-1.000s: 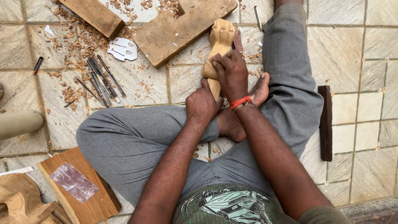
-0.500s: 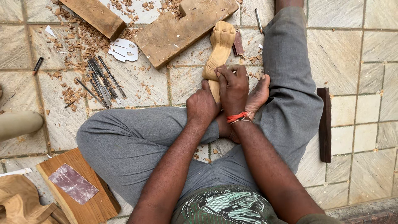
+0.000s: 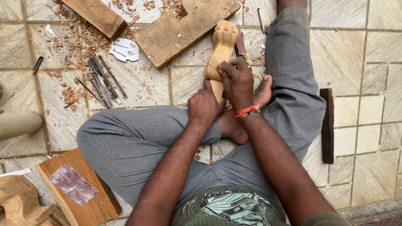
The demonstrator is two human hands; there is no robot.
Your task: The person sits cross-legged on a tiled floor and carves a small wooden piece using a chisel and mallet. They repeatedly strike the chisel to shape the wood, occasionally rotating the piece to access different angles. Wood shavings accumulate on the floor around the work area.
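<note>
A white, flat, irregular piece like torn packaging [image 3: 124, 49] lies on the tiled floor [image 3: 351, 37] among wood shavings [image 3: 63, 37], just beside a spread of thin metal carving tools [image 3: 102, 79]; whether it bears print cannot be told. At lower left a dull pinkish rectangular sheet [image 3: 73, 184] lies on a wooden board [image 3: 90, 205]. The pale carved wooden piece [image 3: 220, 46] lies lengthwise in front of the seated person, its carved end pointing away near a notched wooden block [image 3: 184, 25], its near end between the hands above the crossed legs. The left hand [image 3: 204, 105] is closed around the near end of the piece, thumb up along it. The right hand [image 3: 238, 81], with an orange thread at the wrist, is curled shut on top of the piece; whether this grip hides a small tool cannot be told. A dark wooden bar [image 3: 327, 125] lies on the floor by the right knee. Compared with half a second ago, the right hand has slid slightly farther up the piece, and the left hand is unchanged.
</note>
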